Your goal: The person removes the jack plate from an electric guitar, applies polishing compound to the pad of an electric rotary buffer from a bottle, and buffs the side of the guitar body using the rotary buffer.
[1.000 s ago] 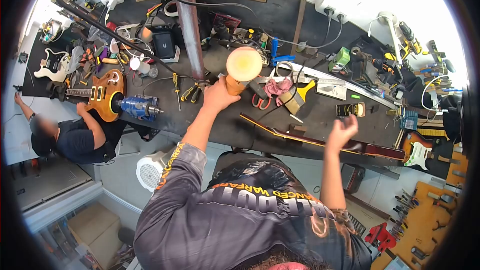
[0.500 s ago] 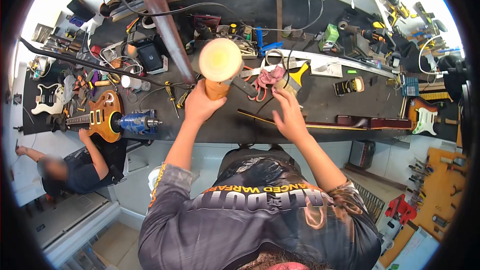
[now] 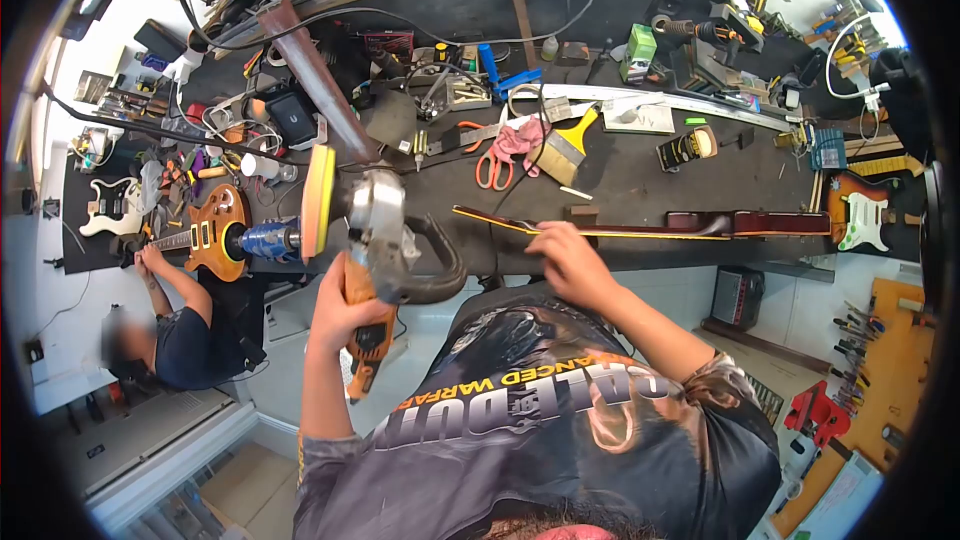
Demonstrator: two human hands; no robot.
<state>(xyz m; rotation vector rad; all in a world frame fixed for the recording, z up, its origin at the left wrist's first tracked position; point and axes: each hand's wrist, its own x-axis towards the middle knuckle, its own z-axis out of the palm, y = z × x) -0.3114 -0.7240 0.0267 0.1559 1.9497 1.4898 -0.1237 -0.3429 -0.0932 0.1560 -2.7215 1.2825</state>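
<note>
My left hand (image 3: 340, 310) is closed round the orange body of a polisher (image 3: 380, 230), held up over the bench's front edge at left of centre. Its round foam pad (image 3: 319, 202) stands on edge, facing left. A black side handle (image 3: 445, 258) sticks out on the right, with no hand on it. My right hand (image 3: 572, 262) is open, its fingers loosely bent. The fingertips overlap the yellow-edged side of a dark reddish-brown guitar neck (image 3: 700, 223) lying along the bench front; I cannot tell whether they touch it.
On the dark bench (image 3: 620, 175) lie a wide brush (image 3: 565, 148), orange-handled scissors (image 3: 494, 170), a pink cloth (image 3: 518, 140) and a metal straightedge (image 3: 590, 94). A brown guitar (image 3: 218, 235) is at left, near another person (image 3: 190, 345). A sunburst guitar body (image 3: 862, 212) sits at right.
The polisher has moved left and closer to my body. Its pad has turned from facing up at the camera to facing left. My right hand has drawn back from beside the cloth.
</note>
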